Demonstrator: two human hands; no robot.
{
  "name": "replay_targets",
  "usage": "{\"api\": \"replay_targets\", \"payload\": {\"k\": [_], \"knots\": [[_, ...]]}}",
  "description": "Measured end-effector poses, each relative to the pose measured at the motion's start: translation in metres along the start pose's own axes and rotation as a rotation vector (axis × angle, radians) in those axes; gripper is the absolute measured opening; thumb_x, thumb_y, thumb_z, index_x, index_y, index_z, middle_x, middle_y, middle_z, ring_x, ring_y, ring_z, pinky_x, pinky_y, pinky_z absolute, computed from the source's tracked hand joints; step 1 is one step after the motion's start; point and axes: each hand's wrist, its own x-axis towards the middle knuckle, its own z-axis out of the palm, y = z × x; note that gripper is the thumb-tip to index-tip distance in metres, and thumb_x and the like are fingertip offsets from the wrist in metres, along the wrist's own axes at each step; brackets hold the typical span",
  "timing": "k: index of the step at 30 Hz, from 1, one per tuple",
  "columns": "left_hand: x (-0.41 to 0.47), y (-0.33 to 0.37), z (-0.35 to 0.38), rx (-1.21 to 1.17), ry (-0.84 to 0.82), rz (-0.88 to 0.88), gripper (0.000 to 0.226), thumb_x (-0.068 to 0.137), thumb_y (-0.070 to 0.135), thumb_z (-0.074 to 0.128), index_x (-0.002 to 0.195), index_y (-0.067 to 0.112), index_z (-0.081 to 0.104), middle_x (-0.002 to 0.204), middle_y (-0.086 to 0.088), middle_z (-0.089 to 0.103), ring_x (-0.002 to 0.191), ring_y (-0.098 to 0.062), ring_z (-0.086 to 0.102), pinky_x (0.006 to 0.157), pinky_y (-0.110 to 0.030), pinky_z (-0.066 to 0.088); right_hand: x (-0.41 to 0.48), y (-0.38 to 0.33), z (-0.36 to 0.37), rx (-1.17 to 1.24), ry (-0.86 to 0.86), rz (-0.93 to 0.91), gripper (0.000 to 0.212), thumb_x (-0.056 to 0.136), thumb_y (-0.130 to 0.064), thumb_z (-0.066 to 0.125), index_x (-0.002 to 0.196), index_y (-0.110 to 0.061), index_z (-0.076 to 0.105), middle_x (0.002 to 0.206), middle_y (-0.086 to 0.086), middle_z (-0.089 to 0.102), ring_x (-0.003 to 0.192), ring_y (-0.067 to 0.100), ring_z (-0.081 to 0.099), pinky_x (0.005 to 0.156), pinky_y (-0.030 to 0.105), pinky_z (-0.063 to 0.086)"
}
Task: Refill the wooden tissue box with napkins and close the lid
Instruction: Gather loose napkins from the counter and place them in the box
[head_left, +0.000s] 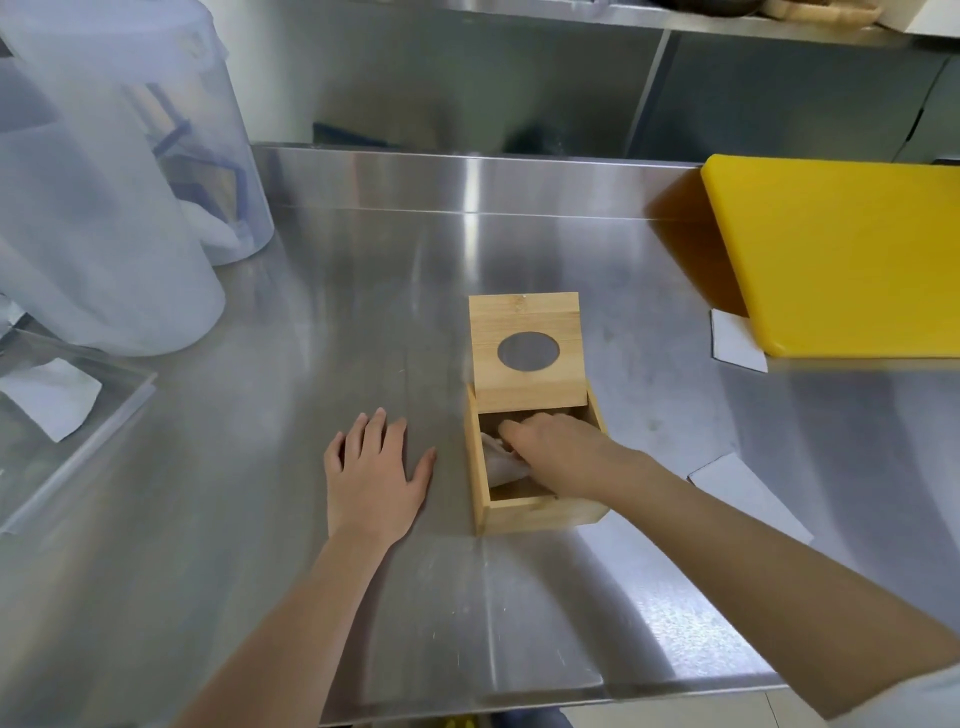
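Observation:
A small wooden tissue box stands on the steel counter. Its hinged lid, with an oval hole, is raised upright at the back. My right hand reaches down into the open box, fingers closed on white napkins that lie inside. My left hand rests flat on the counter just left of the box, fingers spread and holding nothing.
A yellow cutting board lies at the far right, with white paper pieces near it. Translucent plastic containers stand at the far left, a clear tray with a napkin in front of them. The counter edge runs close below.

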Motion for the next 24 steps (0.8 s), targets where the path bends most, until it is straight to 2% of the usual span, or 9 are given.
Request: {"api": "replay_targets", "payload": {"k": [3,5,7,9,12,14,17,21,24], "knots": [[0.001,-0.001,0.001,0.004,0.009,0.002,0.055,0.09,0.053,0.033,0.129,0.017,0.047,0.143,-0.009,0.044,0.137,-0.028,0.032,0.11,-0.045,0.02,-0.003,0.002,-0.008,0.155,-0.043,-0.018,0.004,0.094,-0.01,0.041,0.093,-0.013,0.044,0.094,0.01,0.061,0.079,0.025,0.056,0.065,0.033,0.044],[0.001,0.0,0.002,0.011,0.01,-0.003,0.056,0.089,0.054,0.03,0.128,0.017,0.048,0.142,-0.008,0.045,0.136,-0.027,0.032,0.11,-0.044,0.021,-0.007,0.01,-0.02,0.337,-0.107,-0.011,0.01,0.097,-0.013,0.037,0.089,-0.015,0.042,0.081,-0.002,0.051,0.069,0.011,0.043,0.057,0.022,0.032],[0.001,0.0,0.003,0.015,0.013,-0.001,0.056,0.089,0.054,0.032,0.127,0.017,0.048,0.142,-0.009,0.046,0.136,-0.028,0.033,0.11,-0.045,0.022,-0.01,0.014,-0.029,0.441,-0.176,0.018,0.01,0.098,-0.013,0.037,0.091,-0.016,0.044,0.077,-0.008,0.043,0.067,0.007,0.035,0.057,0.02,0.029],[0.001,0.0,0.004,0.014,0.006,0.003,0.053,0.09,0.052,0.036,0.127,0.016,0.048,0.143,-0.009,0.045,0.136,-0.028,0.032,0.11,-0.045,0.021,-0.009,0.014,-0.029,0.398,-0.24,0.041,0.011,0.097,-0.011,0.037,0.099,-0.012,0.048,0.083,-0.005,0.046,0.073,0.01,0.039,0.059,0.019,0.031],[0.001,0.0,0.003,0.005,0.016,0.004,0.05,0.09,0.049,0.04,0.126,0.015,0.049,0.142,-0.01,0.045,0.136,-0.029,0.033,0.11,-0.046,0.022,0.002,0.008,-0.015,0.176,-0.312,0.068,0.022,0.092,-0.004,0.037,0.109,0.0,0.05,0.096,0.011,0.054,0.08,0.022,0.045,0.058,0.025,0.033],[0.001,0.0,0.002,0.007,0.014,0.006,0.05,0.09,0.049,0.04,0.125,0.015,0.05,0.141,-0.011,0.046,0.135,-0.029,0.034,0.109,-0.046,0.023,0.008,0.005,-0.004,0.104,-0.266,0.08,0.016,0.089,0.001,0.04,0.1,-0.002,0.051,0.097,0.018,0.059,0.076,0.026,0.049,0.057,0.03,0.037],[0.001,0.0,0.002,0.018,0.014,0.006,0.052,0.09,0.051,0.036,0.125,0.015,0.049,0.141,-0.01,0.047,0.135,-0.029,0.034,0.109,-0.046,0.023,0.011,0.007,0.007,0.031,-0.13,0.082,0.023,0.085,0.006,0.042,0.104,-0.002,0.051,0.097,0.02,0.064,0.072,0.031,0.055,0.057,0.035,0.042],[0.001,-0.001,0.003,0.017,0.012,0.007,0.051,0.09,0.05,0.038,0.126,0.015,0.049,0.141,-0.01,0.046,0.135,-0.029,0.034,0.109,-0.046,0.022,0.012,0.009,0.011,-0.02,-0.002,0.082,0.02,0.089,-0.003,0.045,0.108,-0.002,0.052,0.106,0.018,0.062,0.091,0.034,0.06,0.068,0.037,0.046],[0.001,-0.001,0.002,0.006,0.008,0.007,0.051,0.09,0.05,0.039,0.125,0.014,0.049,0.141,-0.011,0.046,0.135,-0.03,0.034,0.11,-0.046,0.021,0.005,0.01,0.005,-0.006,-0.024,0.033,0.023,0.093,-0.016,0.045,0.112,-0.005,0.05,0.11,0.015,0.058,0.097,0.031,0.056,0.077,0.04,0.047]]}}
